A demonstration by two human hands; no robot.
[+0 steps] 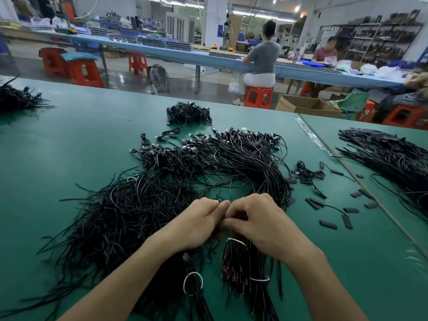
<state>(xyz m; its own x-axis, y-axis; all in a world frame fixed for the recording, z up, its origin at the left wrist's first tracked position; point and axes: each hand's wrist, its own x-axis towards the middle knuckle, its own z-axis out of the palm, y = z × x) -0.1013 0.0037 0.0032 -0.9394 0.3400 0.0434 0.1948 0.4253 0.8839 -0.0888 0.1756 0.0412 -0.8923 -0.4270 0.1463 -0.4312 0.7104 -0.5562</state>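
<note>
Workstation: a green table (69,140) carrying several lots of black wire.

Hands: the left hand (196,224) and right hand (257,222) meet at the near centre of the table, knuckles up, fingertips touching one another. Both are closed narrow, fingers curled in. They pinch at the far end of the tied bundle (240,262), which runs from under the right hand toward the near edge. Which strand sits between the fingertips cannot be told, as the fingers cover it.

Tied bundle: black wires with red showing at the near ends. It is bound by a white tie (236,240) just near of the hands and by a second white tie (259,279) nearer still. A second bound lot (192,283) lies just left of it, under the left forearm, with its own white loop.

Surroundings:
- A loose wire pile (129,212) is spread left of the hands, its ends fanned outward.
- A connector-tipped cable pile (245,154) lies beyond the hands, plug ends toward the far side.
- A small heap (188,112) sits farther off, apart from the rest.
- Short black sleeve pieces (327,224) are scattered to the right of the hands.
- A right-hand pile (393,156) lies across a seam in the table top.
- A far-left pile (16,98) lies at the frame edge.

Background: a seated person (261,59) on a red stool (258,97) at a long bench.
</note>
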